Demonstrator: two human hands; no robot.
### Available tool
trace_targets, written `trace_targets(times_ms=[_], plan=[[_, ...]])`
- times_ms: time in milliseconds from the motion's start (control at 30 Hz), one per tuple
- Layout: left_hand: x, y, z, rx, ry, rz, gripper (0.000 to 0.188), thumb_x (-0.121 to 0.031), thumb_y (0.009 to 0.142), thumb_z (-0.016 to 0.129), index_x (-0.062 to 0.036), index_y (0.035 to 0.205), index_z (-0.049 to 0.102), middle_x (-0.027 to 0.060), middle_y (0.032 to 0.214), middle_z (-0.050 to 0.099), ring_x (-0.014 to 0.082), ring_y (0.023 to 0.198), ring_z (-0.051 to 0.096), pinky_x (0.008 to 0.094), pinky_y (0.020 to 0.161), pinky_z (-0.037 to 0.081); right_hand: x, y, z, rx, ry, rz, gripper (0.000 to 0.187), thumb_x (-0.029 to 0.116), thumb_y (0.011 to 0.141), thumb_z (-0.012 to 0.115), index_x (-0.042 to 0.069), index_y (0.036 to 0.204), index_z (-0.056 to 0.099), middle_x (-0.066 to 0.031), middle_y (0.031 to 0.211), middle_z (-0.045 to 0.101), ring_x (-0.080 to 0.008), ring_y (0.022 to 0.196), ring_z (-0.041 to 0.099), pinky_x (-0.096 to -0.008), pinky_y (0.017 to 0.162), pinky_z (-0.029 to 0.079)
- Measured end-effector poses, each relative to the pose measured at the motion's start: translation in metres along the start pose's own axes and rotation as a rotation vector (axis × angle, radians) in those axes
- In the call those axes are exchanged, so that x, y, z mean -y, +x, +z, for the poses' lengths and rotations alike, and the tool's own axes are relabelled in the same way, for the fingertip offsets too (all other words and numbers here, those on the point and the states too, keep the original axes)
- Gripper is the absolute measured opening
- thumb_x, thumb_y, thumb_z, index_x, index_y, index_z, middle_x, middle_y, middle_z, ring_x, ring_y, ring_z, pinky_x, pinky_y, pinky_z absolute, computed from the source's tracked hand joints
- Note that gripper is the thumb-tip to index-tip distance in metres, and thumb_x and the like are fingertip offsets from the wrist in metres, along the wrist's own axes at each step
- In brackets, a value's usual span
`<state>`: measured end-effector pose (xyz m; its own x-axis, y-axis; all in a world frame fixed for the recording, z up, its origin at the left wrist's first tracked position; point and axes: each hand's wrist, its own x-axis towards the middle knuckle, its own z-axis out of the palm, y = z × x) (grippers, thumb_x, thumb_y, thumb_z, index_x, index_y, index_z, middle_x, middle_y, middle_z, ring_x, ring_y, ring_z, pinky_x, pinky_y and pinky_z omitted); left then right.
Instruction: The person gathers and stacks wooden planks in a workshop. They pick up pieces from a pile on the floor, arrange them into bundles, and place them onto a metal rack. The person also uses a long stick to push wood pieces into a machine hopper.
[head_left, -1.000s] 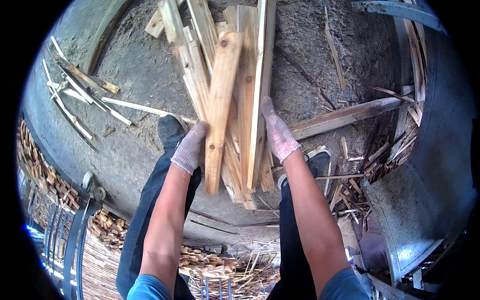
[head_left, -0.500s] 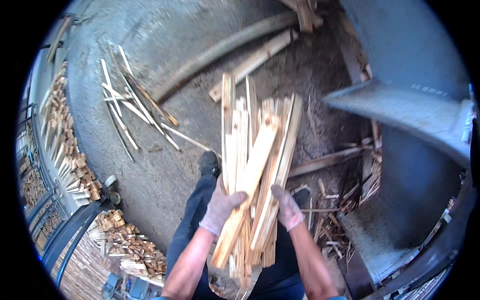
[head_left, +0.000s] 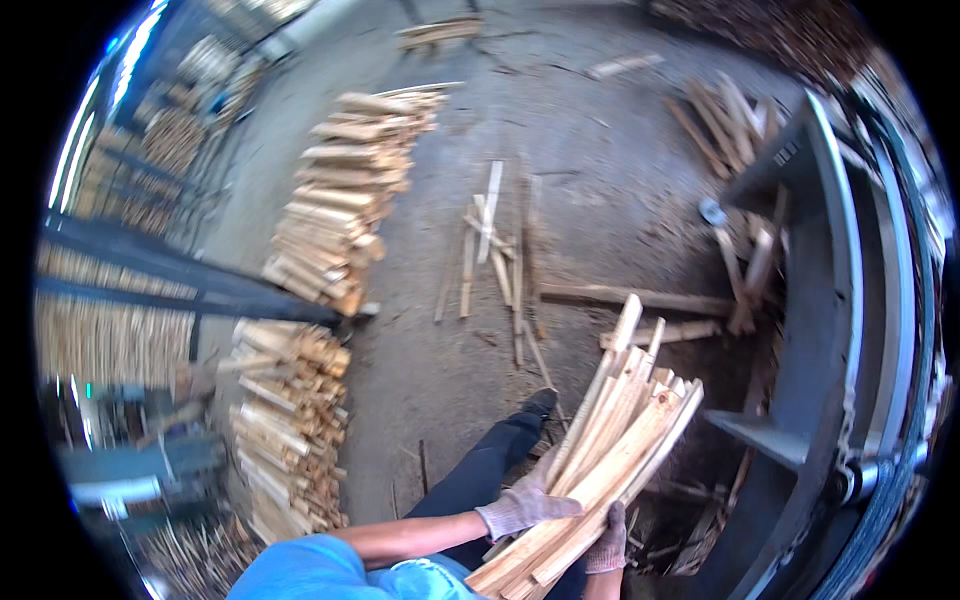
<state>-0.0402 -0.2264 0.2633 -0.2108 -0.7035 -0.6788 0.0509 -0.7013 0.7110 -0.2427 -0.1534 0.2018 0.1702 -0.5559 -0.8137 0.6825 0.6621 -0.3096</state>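
Observation:
A bundle of long, pale wooden strips (head_left: pixel 630 420) slants across the front of my body, its far ends pointing up and to the right. My left hand (head_left: pixel 530 503), in a light knit glove, is closed round the bundle's left side with the thumb over the top. Gripping the right side is my gloved right hand (head_left: pixel 608 545), its thumb pressed against the strips. The undersides of both hands are hidden by the wood. The lower end of the bundle reaches close to my blue shirt (head_left: pixel 330 570).
Long stacks of cut strips (head_left: pixel 335 200) line the floor at left, beside a dark metal beam (head_left: pixel 150 260). Loose sticks (head_left: pixel 490 240) lie ahead. At right stands a grey metal frame (head_left: pixel 830 280) with a projecting plate, and scrap wood (head_left: pixel 720 120) lies beyond it.
My view has swung left, bringing the stacks and more floor into sight. The bundle has turned to slant rightward and sits lower right in the picture, still in both hands.

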Motion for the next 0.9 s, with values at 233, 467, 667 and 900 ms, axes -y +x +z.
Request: trace_targets(times_ms=[233,467,667,900], plan=[[0.051,-0.079,-0.010,-0.206,-0.197,0.198,0.127,-0.041,0.075,0.089,0.0048,0.160,0.008,0.0237,0.162,0.029,0.0299,0.151,0.027,0.0370,0.125,0.020,-0.010,-0.018,0.006,0.155,-0.215,0.217,0.089,0.059,0.087,0.068,-0.001,0.148,0.042,-0.0228,0.134,0.060,-0.0379,0.121,0.059,-0.0481,0.108,0.048],[0.107,-0.183,-0.014,-0.479,-0.272,0.164,0.132,-0.064,0.072,0.082,0.0088,0.158,0.013,0.0298,0.159,0.030,0.0356,0.150,0.029,0.0380,0.124,0.022,-0.046,-0.049,0.017,0.251,-0.524,0.308,0.085,0.061,0.092,0.062,0.002,0.149,0.043,-0.0217,0.138,0.059,-0.0394,0.123,0.058,-0.0506,0.110,0.045],[0.149,-0.244,-0.064,-0.612,-0.524,0.300,0.125,-0.060,0.075,0.082,0.0059,0.159,0.016,0.0270,0.154,0.040,0.0327,0.144,0.039,0.0382,0.119,0.030,-0.112,-0.057,0.066,0.287,-0.707,0.447,0.083,0.063,0.093,0.059,0.003,0.149,0.044,-0.0201,0.140,0.057,-0.0377,0.126,0.055,-0.0502,0.111,0.044],[0.237,-0.316,-0.195,-0.860,-0.730,0.480,0.115,-0.039,0.081,0.083,0.0039,0.160,0.011,0.0206,0.155,0.040,0.0298,0.143,0.040,0.0374,0.120,0.029,-0.288,-0.064,0.192,0.403,-0.885,0.554,0.079,0.055,0.092,0.067,0.002,0.147,0.045,-0.0186,0.135,0.061,-0.0357,0.121,0.060,-0.0479,0.109,0.046]])
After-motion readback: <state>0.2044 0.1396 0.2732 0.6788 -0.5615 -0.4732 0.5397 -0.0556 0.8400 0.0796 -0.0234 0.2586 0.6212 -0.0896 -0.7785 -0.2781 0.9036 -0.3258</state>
